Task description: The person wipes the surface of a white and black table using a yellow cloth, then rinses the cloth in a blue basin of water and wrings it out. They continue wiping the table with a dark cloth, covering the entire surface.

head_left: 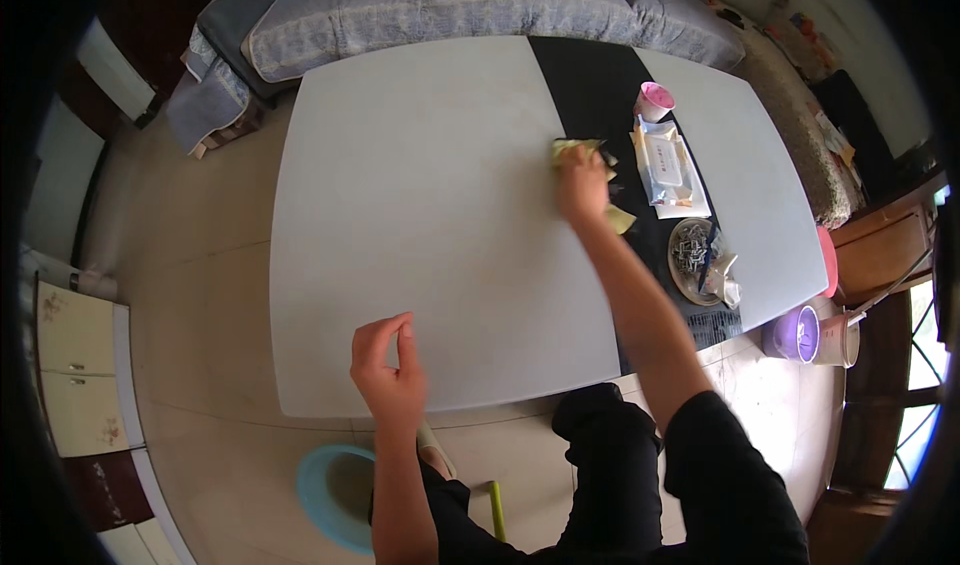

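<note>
My right hand is stretched far out over the light grey table, pressing down on a yellow cloth. Parts of the cloth show on both sides of the fingers, at the border between the grey top and its black strip. My left hand is raised over the near left part of the table. Its fingers are curled in toward the thumb, and nothing shows in them.
Right of the cloth lie a wipes pack, a pink-and-white cup and a round dish of small metal pieces. A blue basin and purple bucket stand on the floor. Beyond the table is a covered sofa.
</note>
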Demonstrator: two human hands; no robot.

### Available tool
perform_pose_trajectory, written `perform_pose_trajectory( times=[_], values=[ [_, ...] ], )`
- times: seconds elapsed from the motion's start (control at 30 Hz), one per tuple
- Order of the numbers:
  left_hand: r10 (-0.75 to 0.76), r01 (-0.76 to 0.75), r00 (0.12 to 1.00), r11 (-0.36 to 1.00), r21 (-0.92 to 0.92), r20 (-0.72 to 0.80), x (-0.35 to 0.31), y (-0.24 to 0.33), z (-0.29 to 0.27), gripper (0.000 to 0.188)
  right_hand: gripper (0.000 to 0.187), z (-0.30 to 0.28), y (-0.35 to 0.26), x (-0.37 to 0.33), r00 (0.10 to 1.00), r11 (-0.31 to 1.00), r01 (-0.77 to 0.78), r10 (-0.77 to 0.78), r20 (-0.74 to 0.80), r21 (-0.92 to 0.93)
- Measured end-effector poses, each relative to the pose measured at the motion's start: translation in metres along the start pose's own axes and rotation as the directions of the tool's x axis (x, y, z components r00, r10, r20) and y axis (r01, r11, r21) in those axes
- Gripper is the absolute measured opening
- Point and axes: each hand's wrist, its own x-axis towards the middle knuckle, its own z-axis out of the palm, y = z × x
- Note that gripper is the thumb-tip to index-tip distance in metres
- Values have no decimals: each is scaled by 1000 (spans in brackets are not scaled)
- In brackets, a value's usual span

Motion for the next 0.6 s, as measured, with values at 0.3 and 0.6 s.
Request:
perform_pose_trajectory(
  times=[0.3, 0.6],
  values=[
    [53, -54, 998, 998, 45, 29, -1, -2, -5, 10, 48, -46, -21, -176, 733, 723, 675, -679, -27, 148],
    [45, -44, 999, 999, -18, 20, 2, -5, -5, 10, 40, 0, -6, 18, 993, 986, 94, -82, 89, -139]
  ],
)
